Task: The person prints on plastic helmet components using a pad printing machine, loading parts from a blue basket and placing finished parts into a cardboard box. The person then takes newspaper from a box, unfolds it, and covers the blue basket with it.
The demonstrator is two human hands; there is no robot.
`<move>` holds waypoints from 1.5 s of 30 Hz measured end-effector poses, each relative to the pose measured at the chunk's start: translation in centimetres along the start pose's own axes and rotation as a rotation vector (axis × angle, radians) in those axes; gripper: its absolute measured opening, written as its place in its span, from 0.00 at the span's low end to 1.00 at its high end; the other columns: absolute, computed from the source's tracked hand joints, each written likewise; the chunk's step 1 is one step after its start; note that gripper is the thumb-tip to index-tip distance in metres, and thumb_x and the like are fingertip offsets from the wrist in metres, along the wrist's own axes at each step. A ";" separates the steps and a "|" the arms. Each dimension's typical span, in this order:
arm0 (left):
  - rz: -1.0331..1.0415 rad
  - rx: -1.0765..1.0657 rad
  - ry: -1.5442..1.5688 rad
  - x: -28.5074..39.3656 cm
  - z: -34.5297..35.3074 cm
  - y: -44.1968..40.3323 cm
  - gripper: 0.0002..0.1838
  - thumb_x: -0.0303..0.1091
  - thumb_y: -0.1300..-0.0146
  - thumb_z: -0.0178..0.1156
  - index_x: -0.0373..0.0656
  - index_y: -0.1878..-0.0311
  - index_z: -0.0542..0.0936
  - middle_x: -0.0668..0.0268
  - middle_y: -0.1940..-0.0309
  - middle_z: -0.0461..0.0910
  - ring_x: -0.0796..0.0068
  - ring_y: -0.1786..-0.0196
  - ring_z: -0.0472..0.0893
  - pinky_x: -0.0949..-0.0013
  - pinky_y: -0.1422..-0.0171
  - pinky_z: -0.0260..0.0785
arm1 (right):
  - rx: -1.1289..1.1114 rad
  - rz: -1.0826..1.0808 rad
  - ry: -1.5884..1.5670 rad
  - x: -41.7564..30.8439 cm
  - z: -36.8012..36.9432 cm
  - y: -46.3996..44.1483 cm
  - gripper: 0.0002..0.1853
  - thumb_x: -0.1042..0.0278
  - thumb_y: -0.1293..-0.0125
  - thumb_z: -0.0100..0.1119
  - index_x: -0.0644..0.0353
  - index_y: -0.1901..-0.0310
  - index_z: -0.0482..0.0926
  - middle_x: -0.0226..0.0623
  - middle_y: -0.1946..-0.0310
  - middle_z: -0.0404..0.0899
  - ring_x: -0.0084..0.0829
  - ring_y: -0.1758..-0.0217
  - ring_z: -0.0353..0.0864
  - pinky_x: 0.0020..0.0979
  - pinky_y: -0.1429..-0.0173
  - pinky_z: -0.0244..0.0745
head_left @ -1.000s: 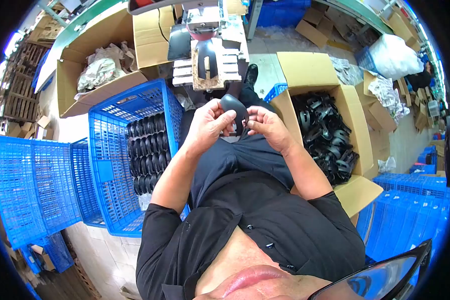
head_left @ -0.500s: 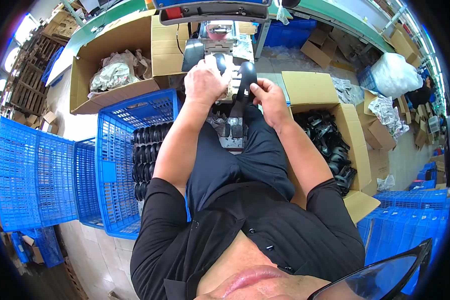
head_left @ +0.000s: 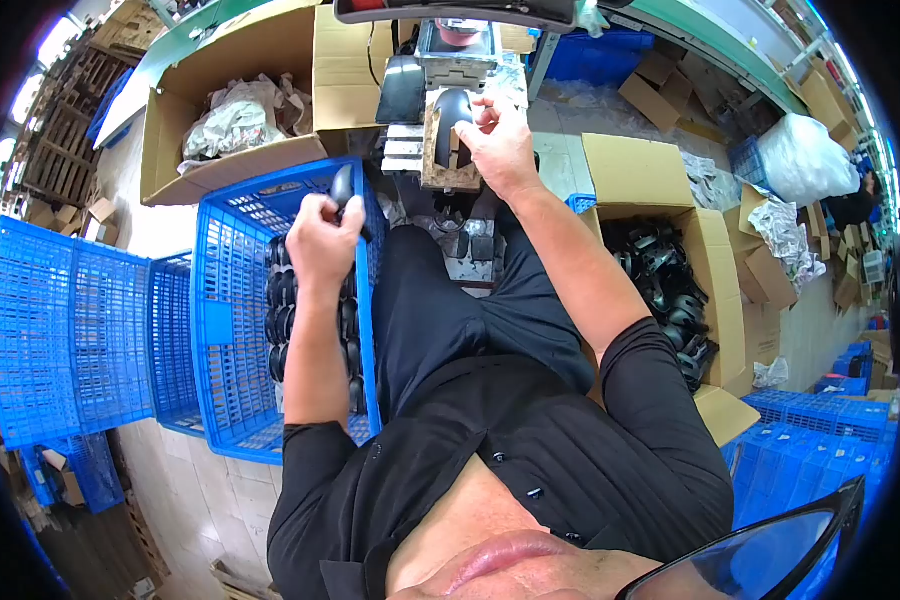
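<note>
My left hand [head_left: 322,240] is closed around a glossy black curved part [head_left: 343,186], holding it above the near end of a blue crate [head_left: 213,330]. Rows of similar black parts [head_left: 282,325] lie inside that crate, partly hidden by my forearm. At the machine, another black curved part [head_left: 454,108] sits upright in a wooden-looking fixture [head_left: 450,180]. The fingers of my right hand [head_left: 505,150] are bent against the right side of this second part, thumb and fingertips touching it.
A cardboard box [head_left: 720,290] full of loose black parts stands at my right. To the left is an open carton [head_left: 160,150] with crumpled paper [head_left: 235,120]. The machine head [head_left: 460,12] overhangs the fixture. Pedals [head_left: 480,246] show on the floor between my feet.
My left hand has left the fixture and swung left to the crate, carrying a black curved part. My right hand has moved inward, and the part it held now sits in the fixture.
</note>
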State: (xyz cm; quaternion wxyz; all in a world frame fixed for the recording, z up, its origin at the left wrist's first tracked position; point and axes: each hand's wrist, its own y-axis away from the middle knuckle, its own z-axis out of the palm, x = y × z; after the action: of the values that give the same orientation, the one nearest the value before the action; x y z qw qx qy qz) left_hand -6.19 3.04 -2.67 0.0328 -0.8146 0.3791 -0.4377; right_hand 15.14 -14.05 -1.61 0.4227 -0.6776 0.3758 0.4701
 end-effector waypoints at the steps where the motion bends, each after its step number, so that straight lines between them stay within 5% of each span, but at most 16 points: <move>1: -0.051 -0.017 -0.039 -1.8 -0.6 0.5 0.21 0.47 0.41 0.74 0.39 0.67 0.78 0.59 0.76 0.81 0.61 0.73 0.81 0.60 0.62 0.76 | 0.003 -0.029 0.012 0.1 -0.1 0.0 0.25 0.68 0.41 0.74 0.64 0.42 0.78 0.34 0.64 0.80 0.27 0.60 0.81 0.32 0.51 0.79; 7: -0.355 -0.307 -0.366 -18.1 -2.0 5.1 0.28 0.59 0.40 0.66 0.37 0.61 0.83 0.46 0.63 0.87 0.42 0.54 0.86 0.48 0.47 0.76 | -0.003 -0.044 -0.001 2.6 -3.2 2.0 0.29 0.69 0.38 0.74 0.62 0.37 0.75 0.34 0.61 0.80 0.25 0.61 0.80 0.31 0.55 0.79; 8: -0.386 -0.404 -0.435 -22.0 -2.0 6.3 0.33 0.63 0.41 0.63 0.35 0.58 0.85 0.41 0.57 0.86 0.40 0.49 0.85 0.45 0.44 0.75 | -0.081 0.114 -0.097 2.0 -4.7 3.1 0.28 0.71 0.35 0.72 0.61 0.34 0.74 0.32 0.60 0.79 0.22 0.60 0.78 0.28 0.57 0.77; 9: -0.447 -0.455 -0.508 -25.4 -2.1 8.1 0.33 0.63 0.42 0.63 0.35 0.58 0.85 0.42 0.56 0.86 0.40 0.48 0.85 0.45 0.43 0.76 | -0.115 0.102 -0.121 4.2 -6.2 3.9 0.26 0.71 0.29 0.66 0.56 0.31 0.73 0.29 0.59 0.77 0.18 0.62 0.76 0.20 0.62 0.72; 13: -0.874 -0.906 -0.605 -31.4 -4.2 13.9 0.31 0.51 0.50 0.72 0.34 0.50 0.88 0.44 0.48 0.86 0.49 0.43 0.86 0.55 0.34 0.77 | 0.014 0.308 0.034 11.3 -15.7 7.7 0.27 0.72 0.30 0.68 0.64 0.32 0.71 0.30 0.59 0.79 0.18 0.62 0.76 0.21 0.61 0.72; 16: -0.901 -1.153 -0.594 -35.0 -4.3 18.2 0.31 0.46 0.52 0.77 0.36 0.47 0.88 0.48 0.45 0.86 0.51 0.41 0.86 0.56 0.33 0.77 | 0.069 0.462 0.378 17.2 -23.9 11.4 0.23 0.71 0.31 0.70 0.65 0.37 0.75 0.31 0.62 0.81 0.19 0.63 0.76 0.22 0.59 0.74; 19: -0.932 -1.182 -0.673 -35.8 -3.7 21.3 0.31 0.43 0.52 0.79 0.39 0.44 0.87 0.52 0.41 0.85 0.53 0.37 0.84 0.57 0.31 0.76 | 0.016 0.558 0.723 25.8 -33.1 16.4 0.19 0.70 0.33 0.71 0.65 0.44 0.79 0.32 0.60 0.83 0.25 0.60 0.79 0.29 0.53 0.77; 21: -0.928 -1.192 -0.736 -35.2 -3.1 22.2 0.29 0.41 0.47 0.77 0.42 0.41 0.86 0.54 0.38 0.84 0.56 0.35 0.83 0.57 0.30 0.75 | -0.118 0.621 0.968 25.7 -32.9 19.6 0.19 0.70 0.35 0.70 0.65 0.44 0.79 0.35 0.58 0.84 0.30 0.57 0.81 0.33 0.48 0.78; 25: -0.899 -1.167 -0.771 -35.6 -2.1 24.9 0.24 0.37 0.42 0.73 0.44 0.41 0.86 0.56 0.39 0.85 0.56 0.36 0.84 0.57 0.31 0.77 | -0.184 0.782 0.736 29.4 -34.3 25.7 0.17 0.70 0.36 0.70 0.66 0.47 0.82 0.38 0.59 0.87 0.34 0.56 0.84 0.35 0.47 0.79; 33: -0.830 -1.019 -0.713 -37.3 -0.5 29.0 0.21 0.36 0.43 0.70 0.42 0.45 0.84 0.51 0.45 0.86 0.50 0.40 0.85 0.52 0.34 0.77 | -0.358 0.712 1.019 26.6 -29.7 25.4 0.16 0.70 0.36 0.69 0.67 0.48 0.83 0.39 0.60 0.87 0.36 0.55 0.86 0.36 0.47 0.79; 45: -0.894 -0.969 -0.764 -37.7 -0.9 27.9 0.16 0.39 0.35 0.66 0.45 0.46 0.88 0.52 0.43 0.86 0.53 0.38 0.85 0.53 0.34 0.77 | -0.363 0.673 1.094 24.8 -30.8 24.1 0.15 0.70 0.36 0.69 0.67 0.50 0.84 0.40 0.61 0.88 0.38 0.55 0.87 0.38 0.47 0.80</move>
State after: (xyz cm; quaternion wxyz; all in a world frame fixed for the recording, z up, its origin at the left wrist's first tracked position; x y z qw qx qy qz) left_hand -35.69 7.88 -38.84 -0.3800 -0.9088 0.1251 0.1184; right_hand 10.00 -53.99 -24.42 -0.1195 -0.7244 0.6421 0.2205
